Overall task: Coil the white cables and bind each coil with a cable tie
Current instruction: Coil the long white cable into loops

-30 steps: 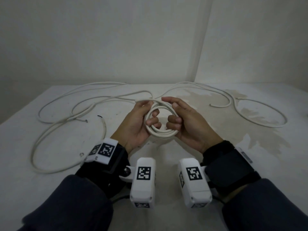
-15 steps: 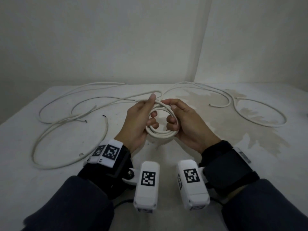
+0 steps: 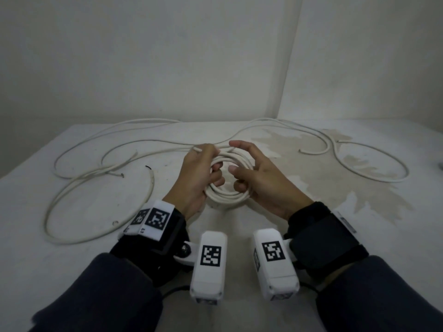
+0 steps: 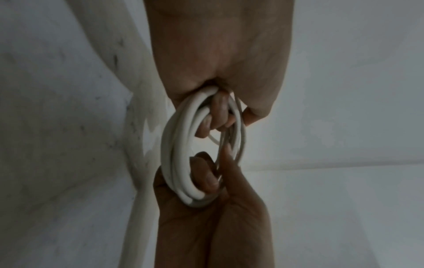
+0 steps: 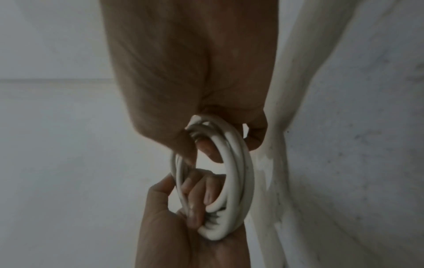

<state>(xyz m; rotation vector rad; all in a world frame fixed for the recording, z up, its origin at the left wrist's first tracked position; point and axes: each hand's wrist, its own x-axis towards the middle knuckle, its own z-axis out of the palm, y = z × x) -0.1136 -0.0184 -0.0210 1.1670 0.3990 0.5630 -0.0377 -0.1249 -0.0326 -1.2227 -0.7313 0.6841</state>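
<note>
A white cable coil (image 3: 227,196) of several turns hangs upright between both hands above the table (image 3: 72,271). My left hand (image 3: 203,168) grips its left side, fingers curled through the ring, thumb and forefinger holding a strand at the top. My right hand (image 3: 249,174) holds the right side with its lower fingers curled round the turns; its forefinger and thumb stand out loosely. The left wrist view shows the coil (image 4: 174,154) edge-on with left fingers (image 4: 218,112) hooked in it. The right wrist view shows the coil (image 5: 238,181) likewise. No cable tie is clearly visible.
Loose white cable (image 3: 79,188) runs from the coil in wide loops over the table's left half. Another white cable (image 3: 354,161) lies looped at the back right over a brownish stain (image 3: 335,188). Walls close the back and right.
My left forefinger, straight half a second ago, has curled down over the top strand. My right forefinger and thumb have loosened off the coil. The coil has stayed in place.
</note>
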